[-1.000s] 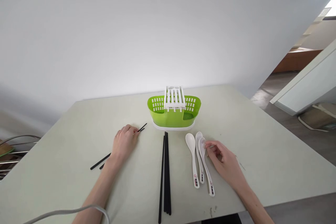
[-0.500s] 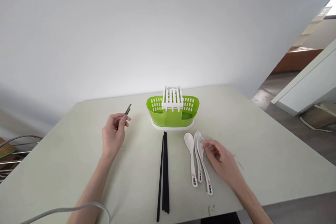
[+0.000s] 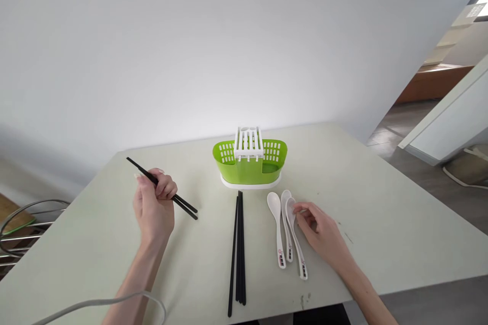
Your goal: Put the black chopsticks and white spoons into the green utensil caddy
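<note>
My left hand (image 3: pixel 156 203), raised above the table's left side, is closed around a pair of black chopsticks (image 3: pixel 185 206), which slant down to the right. Several more black chopsticks (image 3: pixel 239 254) lie side by side in the middle of the table. To their right are three white spoons, the left one (image 3: pixel 278 228) apart from the overlapping middle spoon (image 3: pixel 285 216) and right spoon (image 3: pixel 299 251). My right hand (image 3: pixel 320 231) rests beside the right spoon, its loosely curled fingertips at the edge of the bowl and a gap showing between thumb and fingers.
A green cutlery basket (image 3: pixel 249 173) with a white slatted rack (image 3: pixel 249 144) on top stands behind the chopsticks and spoons, near the wall. A grey cable (image 3: pixel 95 303) crosses in front of my left forearm. Metal racking (image 3: pixel 28 236) is beyond the table's left edge.
My left hand has shifted a little left and turned, swinging the chopsticks from pointing away to lying crosswise, so more of their length shows. My right hand stays at the right spoon.
</note>
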Motion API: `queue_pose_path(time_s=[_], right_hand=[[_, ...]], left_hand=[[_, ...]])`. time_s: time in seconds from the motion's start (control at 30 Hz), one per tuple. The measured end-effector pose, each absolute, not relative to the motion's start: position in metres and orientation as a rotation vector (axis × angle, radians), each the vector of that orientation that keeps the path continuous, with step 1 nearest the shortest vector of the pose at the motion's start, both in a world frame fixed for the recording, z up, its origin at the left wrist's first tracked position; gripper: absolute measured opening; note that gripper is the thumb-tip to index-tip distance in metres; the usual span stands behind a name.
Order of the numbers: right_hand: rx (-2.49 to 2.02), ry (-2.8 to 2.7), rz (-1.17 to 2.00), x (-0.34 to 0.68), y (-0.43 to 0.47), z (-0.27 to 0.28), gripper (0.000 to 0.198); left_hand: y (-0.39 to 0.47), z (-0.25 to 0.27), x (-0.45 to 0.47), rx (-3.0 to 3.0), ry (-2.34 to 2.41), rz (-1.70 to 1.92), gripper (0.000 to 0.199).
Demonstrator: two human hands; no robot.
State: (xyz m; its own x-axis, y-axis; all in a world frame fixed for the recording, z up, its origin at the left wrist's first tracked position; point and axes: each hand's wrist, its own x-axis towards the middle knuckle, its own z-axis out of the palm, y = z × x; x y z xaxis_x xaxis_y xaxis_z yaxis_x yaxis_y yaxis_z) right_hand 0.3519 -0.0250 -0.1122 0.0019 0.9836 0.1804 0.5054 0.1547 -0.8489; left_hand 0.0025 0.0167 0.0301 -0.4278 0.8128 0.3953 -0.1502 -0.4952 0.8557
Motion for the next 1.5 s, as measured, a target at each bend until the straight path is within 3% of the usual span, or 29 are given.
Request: queue_pose_path(time_s=[0.4,0.73,1.5], right_hand=[[-1.457,-1.638,0.743,0.353,-0.025,-0.114,0.023],[-1.441,-1.618,0.743,0.349,-0.024,-0.112,0.023],[-1.407,-1.644,0.740,0.344,-0.023,-0.111,0.020]], left_hand=[[0.007,0.018,0.016,1.318,1.146,1.941,0.054],[0.003,-0.003,0.029,1.461,1.269,1.761,0.052],[0.005,-0.002,0.021,1.432,1.233,1.852,0.051]])
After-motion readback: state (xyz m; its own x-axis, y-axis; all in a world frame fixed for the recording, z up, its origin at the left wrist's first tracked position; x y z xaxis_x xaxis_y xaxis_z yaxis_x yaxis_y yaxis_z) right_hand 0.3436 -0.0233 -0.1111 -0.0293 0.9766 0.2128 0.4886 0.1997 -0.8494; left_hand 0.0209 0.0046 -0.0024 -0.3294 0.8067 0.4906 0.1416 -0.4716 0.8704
